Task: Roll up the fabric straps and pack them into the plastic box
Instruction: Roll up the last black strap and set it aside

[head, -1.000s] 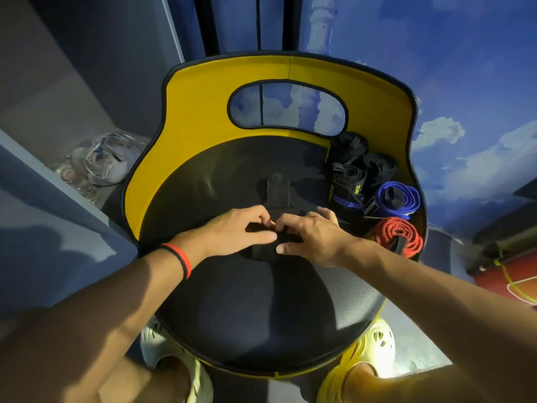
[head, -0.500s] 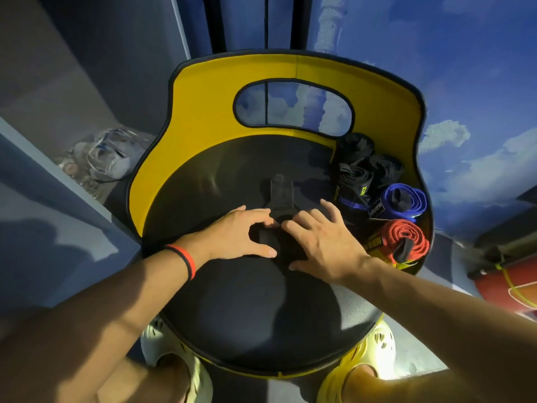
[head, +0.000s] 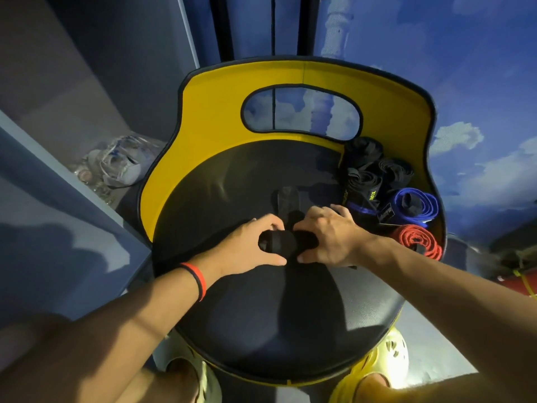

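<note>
A black fabric strap [head: 283, 242] lies on the black seat [head: 261, 315] of a yellow-backed chair, partly rolled into a thick coil between my hands. Its loose tail [head: 287, 199] runs away from me over the seat. My left hand [head: 247, 245] grips the coil's left end, thumb under and fingers curled over it. My right hand [head: 331, 239] grips the right end the same way. Rolled straps sit at the seat's right edge: a red one [head: 418, 241], a blue one [head: 412, 205] and several black ones [head: 374, 173]. No plastic box is visible.
The yellow backrest [head: 215, 117] with an oval cut-out curves round the far side of the seat. A crumpled clear plastic bag [head: 122, 164] lies on the floor to the left, beside a grey ledge. My feet in yellow clogs [head: 386, 359] stand under the seat's near edge.
Both hands went from flat on the strap to curled round its ends. The rolled part has grown thicker and the loose tail has shortened.
</note>
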Tool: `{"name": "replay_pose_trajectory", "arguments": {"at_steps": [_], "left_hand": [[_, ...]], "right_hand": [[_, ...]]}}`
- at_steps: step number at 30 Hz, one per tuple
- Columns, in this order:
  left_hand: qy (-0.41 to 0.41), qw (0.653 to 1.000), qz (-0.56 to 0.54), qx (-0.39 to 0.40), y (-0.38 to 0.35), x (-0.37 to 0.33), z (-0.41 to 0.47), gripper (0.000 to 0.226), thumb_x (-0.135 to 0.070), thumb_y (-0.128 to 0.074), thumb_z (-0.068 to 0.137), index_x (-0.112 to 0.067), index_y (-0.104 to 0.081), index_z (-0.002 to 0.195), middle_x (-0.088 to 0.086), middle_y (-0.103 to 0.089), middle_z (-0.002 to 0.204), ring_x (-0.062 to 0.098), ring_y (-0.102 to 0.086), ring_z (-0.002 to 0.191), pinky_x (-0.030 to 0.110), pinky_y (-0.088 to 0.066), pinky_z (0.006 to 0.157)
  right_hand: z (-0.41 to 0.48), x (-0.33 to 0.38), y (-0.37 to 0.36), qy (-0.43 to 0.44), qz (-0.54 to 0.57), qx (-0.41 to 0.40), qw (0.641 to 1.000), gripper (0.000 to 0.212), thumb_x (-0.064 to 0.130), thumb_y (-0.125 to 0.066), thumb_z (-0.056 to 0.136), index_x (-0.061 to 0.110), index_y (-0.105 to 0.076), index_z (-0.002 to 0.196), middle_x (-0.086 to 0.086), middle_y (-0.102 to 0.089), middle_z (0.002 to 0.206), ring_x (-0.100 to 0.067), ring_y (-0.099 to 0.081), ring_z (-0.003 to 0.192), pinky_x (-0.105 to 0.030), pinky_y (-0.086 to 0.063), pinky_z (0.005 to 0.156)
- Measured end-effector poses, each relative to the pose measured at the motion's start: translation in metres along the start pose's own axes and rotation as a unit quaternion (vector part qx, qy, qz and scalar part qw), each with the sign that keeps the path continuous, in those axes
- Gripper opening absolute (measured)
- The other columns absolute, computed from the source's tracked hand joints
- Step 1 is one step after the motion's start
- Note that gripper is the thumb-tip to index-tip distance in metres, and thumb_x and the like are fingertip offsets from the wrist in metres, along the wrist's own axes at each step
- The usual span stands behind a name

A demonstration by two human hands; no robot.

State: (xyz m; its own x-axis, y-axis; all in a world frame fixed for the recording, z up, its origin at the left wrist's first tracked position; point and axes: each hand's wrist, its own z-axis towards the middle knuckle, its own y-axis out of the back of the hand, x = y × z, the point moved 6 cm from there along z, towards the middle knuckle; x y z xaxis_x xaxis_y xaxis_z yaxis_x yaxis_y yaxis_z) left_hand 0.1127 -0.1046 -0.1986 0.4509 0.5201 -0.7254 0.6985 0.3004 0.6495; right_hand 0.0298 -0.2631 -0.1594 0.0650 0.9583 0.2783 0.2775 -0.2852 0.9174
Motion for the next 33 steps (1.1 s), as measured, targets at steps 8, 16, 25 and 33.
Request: {"name": "replay_pose_trajectory", "arguments": {"at_steps": [8,16,25,33], "left_hand": [[0.018,1.000,0.005,0.021,0.007,0.007,0.008,0.053,-0.076,-0.075,0.067,-0.037,-0.070,0.102,-0.026,-0.054,0.129,0.002,-0.057,0.121,0.040,-0.049,0.108],[0.011,1.000,-0.013,-0.020,0.007,-0.003,0.008,0.049,-0.066,-0.071,0.080,-0.031,-0.066,0.114,-0.018,-0.061,0.121,0.002,-0.061,0.111,0.040,-0.052,0.102],[-0.090,0.982,0.157,-0.049,0.004,-0.017,-0.009,0.062,-0.046,-0.086,0.076,-0.035,-0.045,0.121,-0.018,-0.040,0.130,0.010,-0.056,0.107,0.026,-0.045,0.080],[0.023,0.999,0.035,-0.003,0.012,0.000,0.003,0.052,-0.050,-0.080,0.082,-0.035,-0.061,0.128,-0.011,-0.048,0.141,0.008,-0.048,0.131,0.036,-0.040,0.114]], "right_hand": [[-0.014,0.012,-0.001,0.055,-0.086,-0.065,0.993,0.072,0.063,-0.069,0.079,0.032,-0.040,0.137,0.006,-0.051,0.124,-0.018,-0.045,0.125,-0.047,-0.011,0.120],[0.000,0.008,0.001,0.026,-0.096,-0.054,0.994,0.069,0.071,-0.069,0.075,0.037,-0.054,0.134,0.008,-0.045,0.118,-0.016,-0.042,0.122,-0.046,-0.014,0.119],[0.008,0.001,-0.006,-0.015,0.001,0.011,1.000,0.062,0.072,-0.065,0.080,0.032,-0.057,0.126,0.007,-0.050,0.113,-0.016,-0.046,0.124,-0.046,-0.010,0.119],[-0.004,0.009,-0.003,-0.009,-0.090,-0.078,0.993,0.081,0.069,-0.075,0.071,0.032,-0.044,0.136,0.004,-0.047,0.128,-0.019,-0.043,0.126,-0.045,-0.019,0.119]]}}
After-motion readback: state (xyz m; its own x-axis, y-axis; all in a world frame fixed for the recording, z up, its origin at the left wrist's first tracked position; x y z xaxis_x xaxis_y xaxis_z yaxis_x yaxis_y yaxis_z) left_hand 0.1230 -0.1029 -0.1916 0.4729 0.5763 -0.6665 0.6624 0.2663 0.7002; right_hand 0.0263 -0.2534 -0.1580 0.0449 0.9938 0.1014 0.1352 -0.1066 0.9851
